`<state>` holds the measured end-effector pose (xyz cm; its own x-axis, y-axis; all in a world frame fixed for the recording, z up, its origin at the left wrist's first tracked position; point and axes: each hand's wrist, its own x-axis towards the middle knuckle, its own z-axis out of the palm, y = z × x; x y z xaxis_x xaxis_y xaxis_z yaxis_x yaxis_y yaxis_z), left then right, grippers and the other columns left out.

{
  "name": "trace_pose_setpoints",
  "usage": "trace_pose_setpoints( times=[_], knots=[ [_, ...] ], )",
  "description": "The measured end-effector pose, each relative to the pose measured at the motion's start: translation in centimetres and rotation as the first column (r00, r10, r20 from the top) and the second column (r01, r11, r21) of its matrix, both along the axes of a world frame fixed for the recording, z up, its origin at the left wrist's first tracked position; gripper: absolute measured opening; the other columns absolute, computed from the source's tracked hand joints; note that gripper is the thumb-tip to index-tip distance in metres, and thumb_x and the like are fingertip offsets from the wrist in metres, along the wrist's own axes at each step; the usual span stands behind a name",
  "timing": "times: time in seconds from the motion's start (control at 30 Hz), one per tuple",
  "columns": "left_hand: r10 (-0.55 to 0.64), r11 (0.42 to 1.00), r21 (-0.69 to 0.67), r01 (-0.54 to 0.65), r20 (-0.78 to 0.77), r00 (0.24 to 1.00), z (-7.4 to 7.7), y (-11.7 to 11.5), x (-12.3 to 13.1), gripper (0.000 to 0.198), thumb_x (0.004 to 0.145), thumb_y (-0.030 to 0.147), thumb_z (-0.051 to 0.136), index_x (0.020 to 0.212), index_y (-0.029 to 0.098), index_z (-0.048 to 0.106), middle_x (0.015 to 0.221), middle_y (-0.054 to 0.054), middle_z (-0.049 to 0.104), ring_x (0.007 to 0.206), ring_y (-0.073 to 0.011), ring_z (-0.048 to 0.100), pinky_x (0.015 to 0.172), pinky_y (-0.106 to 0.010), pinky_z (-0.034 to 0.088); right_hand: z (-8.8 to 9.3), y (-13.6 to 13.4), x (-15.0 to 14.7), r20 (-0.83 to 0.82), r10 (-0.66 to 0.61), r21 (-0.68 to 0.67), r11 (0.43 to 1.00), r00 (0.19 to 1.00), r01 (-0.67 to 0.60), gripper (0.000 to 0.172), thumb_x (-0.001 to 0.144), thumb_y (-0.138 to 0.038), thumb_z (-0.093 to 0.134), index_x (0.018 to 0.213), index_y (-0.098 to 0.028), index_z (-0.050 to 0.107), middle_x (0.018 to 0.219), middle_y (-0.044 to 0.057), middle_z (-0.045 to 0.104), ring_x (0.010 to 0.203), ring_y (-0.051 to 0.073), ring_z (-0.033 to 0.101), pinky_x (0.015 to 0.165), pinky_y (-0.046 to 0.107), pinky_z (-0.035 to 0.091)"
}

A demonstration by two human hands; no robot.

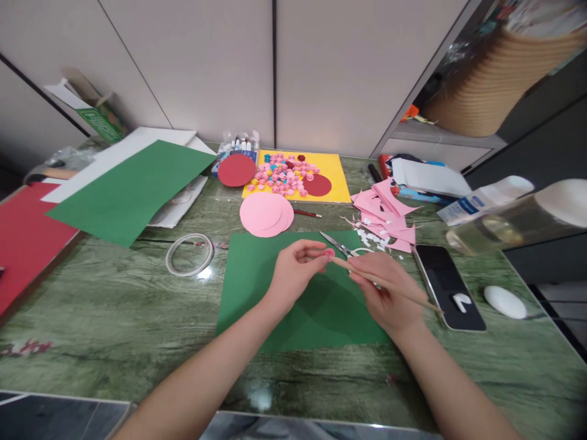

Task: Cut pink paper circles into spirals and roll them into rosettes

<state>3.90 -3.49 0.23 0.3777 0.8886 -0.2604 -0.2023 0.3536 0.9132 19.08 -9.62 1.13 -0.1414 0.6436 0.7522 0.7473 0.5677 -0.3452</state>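
My left hand (293,275) pinches a small pink paper roll (329,252) between thumb and fingertips. In my right hand (397,299) is a thin wooden stick (385,283), its left tip touching or right beside the roll. Both hands are above a green paper sheet (247,305) lying on the table. Scissors (338,244) lie on the sheet just beyond the fingers, their handles partly hidden by my right hand. Further back, many small pink rolls (280,178), with some yellow, blue and dark red ones, cover a yellow sheet (338,177). Pink paper circles (261,215) lie before it.
Pink scraps (383,211) and white bits lie right of centre. A phone (443,275) with an earbud on it, a white case (505,302) and a bottle (481,235) stand right. Leftward are a white ring (189,255), a green sheet (132,183) and red paper (27,238).
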Motion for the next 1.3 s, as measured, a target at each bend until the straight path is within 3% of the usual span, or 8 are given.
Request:
trace_pose_setpoints(
  times=[0.27, 0.7, 0.9, 1.07, 1.2, 1.3],
  knots=[
    [0.001, 1.0, -0.005, -0.001, 0.006, 1.0, 0.1, -0.1, 0.0, 0.025, 0.061, 0.025, 0.071, 0.082, 0.014, 0.062, 0.082, -0.007, 0.069, 0.068, -0.0122, 0.061, 0.062, -0.025, 0.048, 0.3, 0.2, -0.1, -0.048, -0.04, 0.028, 0.999, 0.998, 0.042, 0.02, 0.078, -0.009, 0.059, 0.094, -0.021, 0.059, 0.076, 0.004, 0.067, 0.073, 0.017, 0.063, 0.065, 0.032, 0.053],
    [0.003, 1.0, 0.029, -0.003, -0.014, 1.0, -0.1, -0.1, 0.1, 0.024, 0.061, 0.025, 0.07, 0.081, 0.014, 0.062, 0.082, -0.008, 0.069, 0.072, -0.0138, 0.062, 0.064, -0.026, 0.049, -0.1, 0.1, -0.2, -0.008, -0.001, -0.007, 1.0, 1.0, 0.001, 0.015, 0.079, -0.015, 0.059, 0.093, -0.02, 0.06, 0.08, 0.005, 0.068, 0.072, 0.018, 0.064, 0.064, 0.032, 0.052],
    [0.013, 0.999, 0.047, -0.011, -0.034, 0.999, -0.4, 0.0, 0.0, 0.024, 0.062, 0.025, 0.069, 0.081, 0.013, 0.061, 0.082, -0.008, 0.069, 0.07, -0.0139, 0.062, 0.062, -0.026, 0.048, -0.9, 0.4, -0.3, -0.031, 0.007, 0.059, 0.998, 0.999, -0.005, 0.017, 0.076, -0.016, 0.064, 0.091, -0.022, 0.059, 0.078, 0.003, 0.066, 0.071, 0.017, 0.062, 0.063, 0.032, 0.05],
    [-0.017, 0.997, 0.075, 0.021, -0.055, 0.998, -0.6, -0.4, 0.1, 0.023, 0.064, 0.026, 0.068, 0.082, 0.014, 0.061, 0.083, -0.008, 0.069, 0.073, -0.0152, 0.063, 0.063, -0.026, 0.049, -1.1, 0.5, -0.1, -0.002, -0.013, 0.131, 0.991, 1.0, 0.013, 0.02, 0.068, -0.013, 0.07, 0.078, -0.02, 0.055, 0.066, 0.001, 0.059, 0.06, 0.015, 0.056, 0.058, 0.031, 0.045],
    [-0.041, 0.993, 0.109, 0.051, -0.09, 0.995, -0.7, -0.6, 0.2, 0.024, 0.066, 0.028, 0.068, 0.084, 0.014, 0.061, 0.083, -0.008, 0.069, 0.07, -0.0145, 0.062, 0.06, -0.025, 0.048, -0.9, 0.3, -0.2, 0.026, -0.031, 0.113, 0.993, 0.999, 0.028, 0.02, 0.069, -0.014, 0.069, 0.071, -0.019, 0.05, 0.063, 0.0, 0.056, 0.057, 0.013, 0.052, 0.058, 0.031, 0.043],
    [-0.037, 0.99, 0.129, 0.049, -0.094, 0.995, -0.7, -0.4, 0.2, 0.024, 0.067, 0.028, 0.067, 0.085, 0.014, 0.06, 0.084, -0.008, 0.068, 0.069, -0.014, 0.062, 0.058, -0.024, 0.048, -0.5, 0.2, -0.6, 0.05, -0.087, 0.0, 0.996, 0.995, 0.087, 0.014, 0.073, -0.022, 0.067, 0.077, -0.02, 0.053, 0.06, -0.001, 0.055, 0.056, 0.013, 0.05, 0.058, 0.029, 0.043]
  ],
)
